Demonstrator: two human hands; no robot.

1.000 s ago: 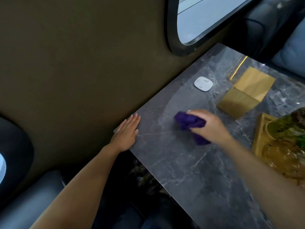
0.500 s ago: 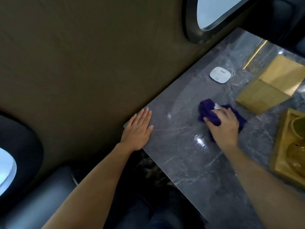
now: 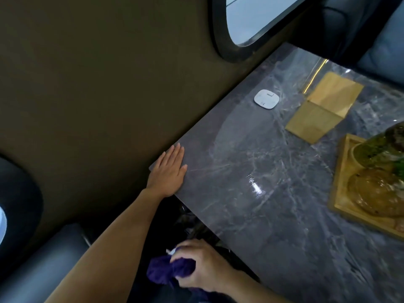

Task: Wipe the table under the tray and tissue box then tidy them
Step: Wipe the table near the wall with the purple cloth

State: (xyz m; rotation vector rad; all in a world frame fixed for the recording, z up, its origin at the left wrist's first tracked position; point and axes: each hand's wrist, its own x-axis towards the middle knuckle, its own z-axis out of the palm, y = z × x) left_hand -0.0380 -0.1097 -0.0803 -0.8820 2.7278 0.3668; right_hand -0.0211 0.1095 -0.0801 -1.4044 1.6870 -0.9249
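A grey marble table runs along the wall. The wooden tissue box stands toward its far side. A wooden tray holding glass jars sits at the right edge of the view. My left hand lies flat and open on the table's near left corner. My right hand is off the table, below its near edge, clenched around a purple cloth.
A small white square device lies on the table near the wall. A brown wall with an oval window borders the table. Dark seats are at the lower left and top right.
My right hand has pulled the purple cloth off the tabletop, toward me and down below the near edge. The left hand stays on the corner.
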